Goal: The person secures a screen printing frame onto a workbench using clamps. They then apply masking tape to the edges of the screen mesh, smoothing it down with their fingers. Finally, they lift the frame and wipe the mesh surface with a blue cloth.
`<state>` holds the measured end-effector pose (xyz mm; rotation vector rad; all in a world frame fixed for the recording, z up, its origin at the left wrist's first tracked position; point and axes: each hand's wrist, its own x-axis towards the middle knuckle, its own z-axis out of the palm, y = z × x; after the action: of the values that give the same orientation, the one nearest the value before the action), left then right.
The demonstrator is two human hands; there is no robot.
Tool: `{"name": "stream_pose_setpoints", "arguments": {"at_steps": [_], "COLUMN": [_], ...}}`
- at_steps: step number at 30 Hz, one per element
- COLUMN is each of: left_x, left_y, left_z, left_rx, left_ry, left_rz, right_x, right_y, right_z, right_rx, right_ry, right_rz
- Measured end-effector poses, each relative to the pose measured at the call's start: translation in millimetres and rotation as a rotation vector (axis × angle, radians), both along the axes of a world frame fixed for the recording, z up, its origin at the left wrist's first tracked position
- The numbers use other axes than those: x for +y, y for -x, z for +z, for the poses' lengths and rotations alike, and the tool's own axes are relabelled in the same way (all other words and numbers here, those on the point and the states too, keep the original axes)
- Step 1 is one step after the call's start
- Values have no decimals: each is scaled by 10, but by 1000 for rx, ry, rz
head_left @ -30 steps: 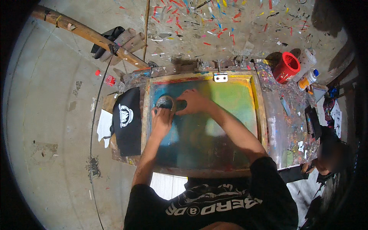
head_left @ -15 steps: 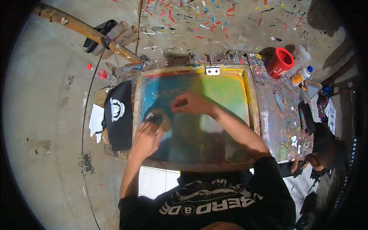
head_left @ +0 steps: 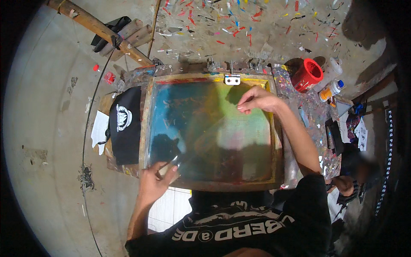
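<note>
A wooden-framed printing screen lies flat on the table, its mesh stained blue, green and yellow. Near its front left corner, my left hand is closed around a roll of clear or tan tape, seen nearly edge-on. My right hand hovers over the green far right part of the mesh, thumb and fingers pinched together. Whatever lies in that pinch is too small to make out, and no strip between the hands shows clearly. A small white hinge-like piece sits on the frame's far edge.
Left of the frame lies a black printed cloth. A red tub and a white bottle with blue cap stand on the paint-spattered table at right. Another person is low at the right. Metal clamps line the back.
My right hand has moved right and slightly away, from the blue area to the green. My left hand has drawn back toward me with the tape roll, which has turned edge-on.
</note>
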<state>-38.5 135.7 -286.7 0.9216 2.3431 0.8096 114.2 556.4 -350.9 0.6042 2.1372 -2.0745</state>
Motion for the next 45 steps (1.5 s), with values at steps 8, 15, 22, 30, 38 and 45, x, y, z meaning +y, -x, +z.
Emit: {"name": "stream_pose_setpoints", "arguments": {"at_steps": [8, 15, 22, 30, 38, 45], "left_x": [-56, 168, 50, 545, 1789, 1598], "left_y": [123, -199, -103, 181, 1156, 193], "left_z": [1030, 1778, 1678, 887, -1518, -838], "left_rx": [914, 664, 680, 1087, 941, 449], "left_ry": [-389, -830, -938, -448, -400, -597], "left_rz": [-602, -943, -1064, -579, -474, -551], "right_x": [-655, -1483, -1865, -1787, -1704, -1615], "right_y": [-1724, -3299, -3294, -2414, -1899, -1477], "right_z": [1086, 1102, 434, 969, 1750, 1769], "right_rx": [146, 936, 712, -121, -197, -77], "right_ry": [-395, -553, -347, -694, -1118, -1128], "right_rz": [-370, -380, -1221, -714, -250, -235]}}
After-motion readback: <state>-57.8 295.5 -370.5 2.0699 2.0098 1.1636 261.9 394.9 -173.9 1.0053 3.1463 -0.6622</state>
